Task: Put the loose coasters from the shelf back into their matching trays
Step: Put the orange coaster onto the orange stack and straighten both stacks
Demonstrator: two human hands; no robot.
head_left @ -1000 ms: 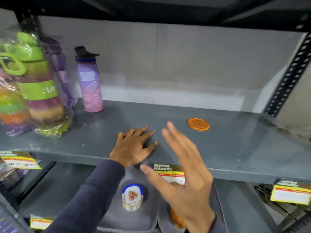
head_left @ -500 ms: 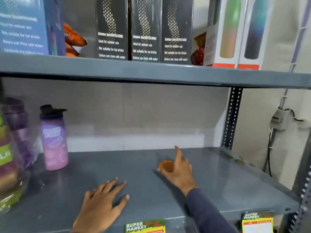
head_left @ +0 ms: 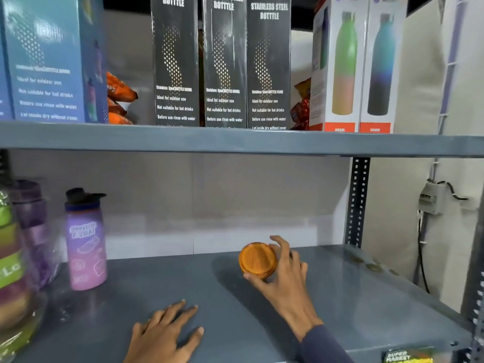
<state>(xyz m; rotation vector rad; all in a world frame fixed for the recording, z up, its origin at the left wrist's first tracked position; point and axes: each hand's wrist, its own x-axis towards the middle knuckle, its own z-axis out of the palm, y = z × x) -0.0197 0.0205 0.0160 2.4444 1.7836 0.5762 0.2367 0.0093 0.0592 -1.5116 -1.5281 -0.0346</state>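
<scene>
**Shelf stock check: one orange coaster in hand, trays out of sight**

Near edge: a price label (head_left: 408, 356) is showing at the right front lip of the grey shelf (head_left: 366, 305). The left hand (head_left: 165, 334) is lying flat on the shelf surface at centre-left, fingers spread and relaxed, gripping nothing (it looks to be serving as a brace).

Middle: the right hand (head_left: 284, 273) is reaching in from the lower right in a dark sleeve. Its thumb and fingers are curling around the rim of the orange coaster (head_left: 258, 260), which is tilting up on edge with its face turned toward the camera; whether its lower rim is touching the shelf cannot be told.

Far left: a pink-purple bottle (head_left: 85, 244) is standing upright near the back wall, with wrapped multicoloured bottles (head_left: 15, 258) beside it at the frame's edge.

Above and farther: the upper shelf is carrying boxed steel bottles (head_left: 222, 61).

Progress, as a judgement: pickup is underway, placement is not yet done. No other loose coaster is showing on this shelf, so this may be the last here. The matching trays are not visible, so how many are already filled cannot be said; the carry down and the drop into the right tray are what is left.
</scene>
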